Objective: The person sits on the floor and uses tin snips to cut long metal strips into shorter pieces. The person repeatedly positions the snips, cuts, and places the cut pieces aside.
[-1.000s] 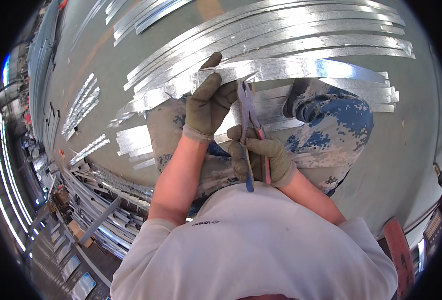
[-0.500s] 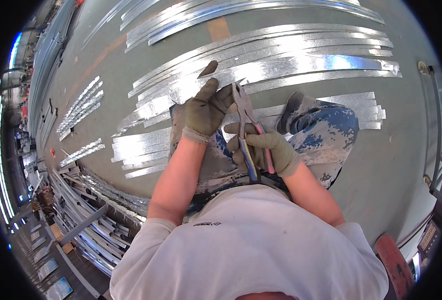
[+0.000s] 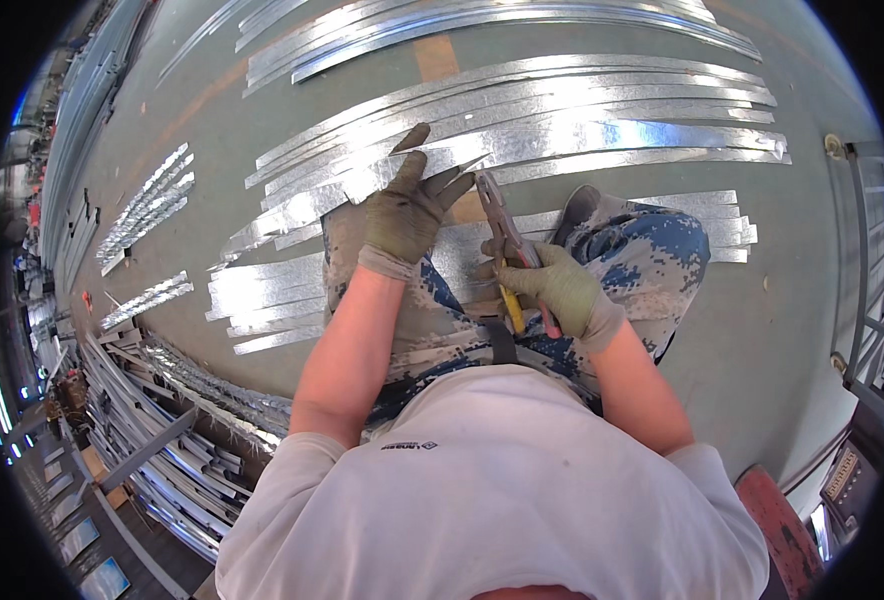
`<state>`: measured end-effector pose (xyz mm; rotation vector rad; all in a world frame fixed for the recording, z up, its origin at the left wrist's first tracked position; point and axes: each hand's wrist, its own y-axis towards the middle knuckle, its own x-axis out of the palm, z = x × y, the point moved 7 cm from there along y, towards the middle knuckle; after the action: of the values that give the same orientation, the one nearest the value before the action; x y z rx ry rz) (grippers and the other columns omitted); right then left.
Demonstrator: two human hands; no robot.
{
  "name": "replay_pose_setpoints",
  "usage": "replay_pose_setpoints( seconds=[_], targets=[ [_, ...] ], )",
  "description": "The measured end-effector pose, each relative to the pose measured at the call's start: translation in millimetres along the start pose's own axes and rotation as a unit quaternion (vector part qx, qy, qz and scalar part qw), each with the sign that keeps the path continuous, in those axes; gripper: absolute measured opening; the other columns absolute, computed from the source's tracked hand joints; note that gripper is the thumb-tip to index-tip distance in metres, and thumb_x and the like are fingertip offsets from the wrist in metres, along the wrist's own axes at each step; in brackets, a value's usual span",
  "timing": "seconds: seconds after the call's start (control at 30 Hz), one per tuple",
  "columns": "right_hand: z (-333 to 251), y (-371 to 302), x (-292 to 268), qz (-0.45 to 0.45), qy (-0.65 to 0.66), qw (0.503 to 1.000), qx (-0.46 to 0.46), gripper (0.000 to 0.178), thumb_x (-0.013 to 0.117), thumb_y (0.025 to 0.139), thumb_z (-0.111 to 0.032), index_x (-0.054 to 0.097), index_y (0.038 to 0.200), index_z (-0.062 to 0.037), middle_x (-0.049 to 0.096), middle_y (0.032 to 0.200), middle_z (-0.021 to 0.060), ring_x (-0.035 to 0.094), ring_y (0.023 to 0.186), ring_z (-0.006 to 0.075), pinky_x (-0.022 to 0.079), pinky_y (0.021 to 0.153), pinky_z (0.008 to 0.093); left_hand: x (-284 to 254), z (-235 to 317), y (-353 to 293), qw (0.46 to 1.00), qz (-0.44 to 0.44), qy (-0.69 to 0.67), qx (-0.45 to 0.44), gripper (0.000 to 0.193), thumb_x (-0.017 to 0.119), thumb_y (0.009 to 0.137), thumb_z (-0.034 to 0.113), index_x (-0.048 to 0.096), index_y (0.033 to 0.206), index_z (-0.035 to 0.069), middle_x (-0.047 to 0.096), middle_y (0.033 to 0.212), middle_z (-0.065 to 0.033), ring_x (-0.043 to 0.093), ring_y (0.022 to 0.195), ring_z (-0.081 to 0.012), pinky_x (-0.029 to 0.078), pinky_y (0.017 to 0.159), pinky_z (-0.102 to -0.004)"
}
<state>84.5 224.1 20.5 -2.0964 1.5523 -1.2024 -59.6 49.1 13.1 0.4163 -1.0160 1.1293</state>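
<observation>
My left hand [image 3: 402,222], in a dirty olive work glove, grips a long shiny metal strip [image 3: 562,140]. One fingertip shows past the strip's far edge, and the other fingers stay on the near side. My gloved right hand [image 3: 562,290] is closed round a pair of pliers [image 3: 500,212] with red and yellow handles. Their head points away from me, turned nearly edge-on, close to my left fingertips. Whether the jaws touch the strip or the glove I cannot tell. Part of the handles is hidden by the right hand.
More metal strips [image 3: 522,15] lie in rows on the green-grey floor [image 3: 762,330]. Short strips [image 3: 152,205] and a rack of metal profiles [image 3: 162,450] are at the left. My bent knee [image 3: 662,250] rests near the right hand. A metal frame [image 3: 862,270] stands at the right.
The pliers have turned from showing their broad side to nearly edge-on, and their handles have drawn closer together. My right hand has rolled slightly; the left keeps its hold.
</observation>
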Motion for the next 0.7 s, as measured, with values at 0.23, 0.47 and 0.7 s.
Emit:
replay_pose_setpoints(
  seconds=[0.23,0.47,0.7],
  targets=[
    [9,13,-10,0.037,-0.072,0.997,-0.011,0.049,0.072,0.109,-0.018,0.06,0.154,-0.0047,0.074,0.131,0.0101,0.073,0.106,0.0184,0.067,0.068,0.0347,-12,-4,2,0.999,0.034,0.003,-0.015,0.046,0.056,0.116,0.014,0.052,0.162,0.008,0.077,0.131,-0.021,0.078,0.12,-0.0399,0.061,0.112,-0.0606],
    [9,6,-12,0.079,-0.117,0.99,-0.001,0.047,0.074,0.107,-0.023,0.063,0.149,-0.004,0.076,0.122,0.0081,0.071,0.101,0.0158,0.063,0.069,0.0307,-12,-6,3,0.999,0.036,0.002,-0.028,0.044,0.055,0.117,0.016,0.053,0.161,0.009,0.076,0.133,-0.02,0.078,0.119,-0.0394,0.063,0.11,-0.0577],
    [9,15,-16,0.124,-0.179,0.972,-0.085,0.044,0.07,0.106,-0.034,0.068,0.14,-0.0065,0.069,0.086,0.006,0.059,0.062,0.0143,0.048,0.053,0.033,-11,-7,4,0.999,0.036,-0.002,-0.02,0.04,0.054,0.118,0.015,0.058,0.158,0.009,0.074,0.133,-0.0173,0.08,0.114,-0.0368,0.068,0.105,-0.0528]
  ],
)
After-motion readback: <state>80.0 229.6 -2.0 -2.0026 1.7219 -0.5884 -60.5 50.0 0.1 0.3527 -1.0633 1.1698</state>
